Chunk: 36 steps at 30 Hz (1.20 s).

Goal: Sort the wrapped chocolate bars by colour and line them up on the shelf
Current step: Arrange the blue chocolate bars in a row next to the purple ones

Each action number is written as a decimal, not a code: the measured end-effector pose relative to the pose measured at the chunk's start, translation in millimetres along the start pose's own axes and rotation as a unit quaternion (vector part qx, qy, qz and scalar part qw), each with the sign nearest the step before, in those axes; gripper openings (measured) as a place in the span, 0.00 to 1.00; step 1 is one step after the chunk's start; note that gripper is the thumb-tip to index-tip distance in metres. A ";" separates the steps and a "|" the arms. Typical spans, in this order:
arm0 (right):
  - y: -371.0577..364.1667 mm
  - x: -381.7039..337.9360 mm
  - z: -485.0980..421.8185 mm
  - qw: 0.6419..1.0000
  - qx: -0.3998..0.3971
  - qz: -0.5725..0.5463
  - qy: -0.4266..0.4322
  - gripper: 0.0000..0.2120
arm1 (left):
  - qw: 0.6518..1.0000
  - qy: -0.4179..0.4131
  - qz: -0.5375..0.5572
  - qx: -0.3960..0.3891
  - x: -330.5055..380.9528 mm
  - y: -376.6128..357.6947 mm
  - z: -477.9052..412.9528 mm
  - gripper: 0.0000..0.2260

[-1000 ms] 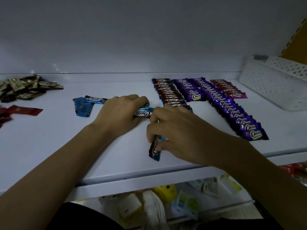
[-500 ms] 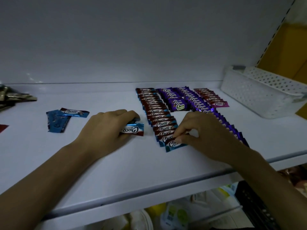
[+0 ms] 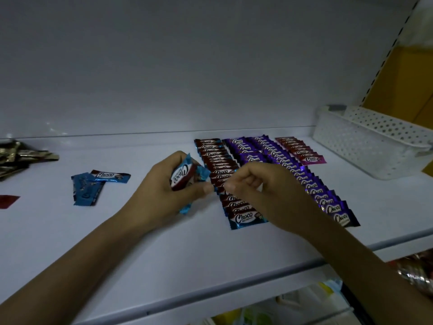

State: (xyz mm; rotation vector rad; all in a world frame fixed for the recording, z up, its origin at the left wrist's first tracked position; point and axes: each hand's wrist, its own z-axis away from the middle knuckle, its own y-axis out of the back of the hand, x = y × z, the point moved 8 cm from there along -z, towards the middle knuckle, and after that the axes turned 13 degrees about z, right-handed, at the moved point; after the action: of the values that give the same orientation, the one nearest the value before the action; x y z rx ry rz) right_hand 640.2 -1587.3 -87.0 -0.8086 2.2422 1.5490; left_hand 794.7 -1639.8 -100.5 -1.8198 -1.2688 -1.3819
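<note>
left grip [image 3: 164, 193] is curled round a blue choco bar [image 3: 181, 178], thumb laid across its front, the bar standing on end with its label turned to the camera. whether its lower end touches the white shelf [image 3: 164, 266] cannot be told. right grip [image 3: 264, 195] sits just to the right, fingers curled in, thumb and forefinger together, no bar showing inside it. the fingertips of the two almost meet.

partly under the right grip lies the blue row [image 3: 246, 218], bars overlapping like tiles. its front bar is nearer the shelf edge than the right grip, and the rest run on past it toward the back wall. to the right of the right grip the long purple row [image 3: 328, 202] runs the same way, its middle hidden behind that grip. well to the left of the left grip are a few loose blue bars [image 3: 93, 184], lying across one another, and farther left a red wrapper [image 3: 7, 200] is cut by the frame.

beyond the right grip, between the blue row and the long purple one, is a short purple row [image 3: 246, 152]. a pink row [image 3: 304, 153] lies to the right of those. far back on the left is a heap of gold wrappers [image 3: 21, 158]. far back on the right stands a white basket [image 3: 375, 146] with perforated walls.
</note>
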 end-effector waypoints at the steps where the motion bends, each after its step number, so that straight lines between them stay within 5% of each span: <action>1: -5.4 -5.2 -5.4 1.000 -0.007 -0.027 -0.007 0.07 | 1.000 0.000 0.007 -0.017 1.7 -4.3 1.5 0.17; 5: -23.5 -22.3 -19.8 0.995 -0.027 -0.095 -0.019 0.03 | 0.998 0.002 0.040 -0.053 1.7 -10.0 6.8 0.25; 10: -8.4 -6.2 -20.6 0.983 0.016 -0.166 -0.076 0.05 | 0.997 0.018 0.070 -0.013 -3.7 3.3 1.5 0.09; 17: -6.4 7.7 -7.6 0.976 0.011 -0.179 -0.124 0.02 | 0.991 0.019 0.127 0.035 -9.0 11.0 -0.1 0.07; 22: -5.4 -7.1 -5.3 0.991 -0.010 -0.118 -0.055 0.08 | 0.998 -0.035 0.042 0.015 0.6 8.2 1.6 0.09; 29: 6.9 7.9 10.8 0.995 -0.043 -0.067 -0.065 0.09 | 0.996 -0.041 0.039 0.069 -0.6 21.4 0.7 0.06; 36: 9.5 29.2 40.5 0.993 -0.078 0.067 -0.066 0.05 | 0.998 -0.044 -0.048 0.007 -3.3 5.3 4.1 0.06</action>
State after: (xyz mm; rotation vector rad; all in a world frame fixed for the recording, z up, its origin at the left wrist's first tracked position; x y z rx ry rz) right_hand 608.4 -1555.5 -110.6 -0.5868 2.1393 1.8023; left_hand 801.1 -1639.9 -104.3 -1.8485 -1.4244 -1.3523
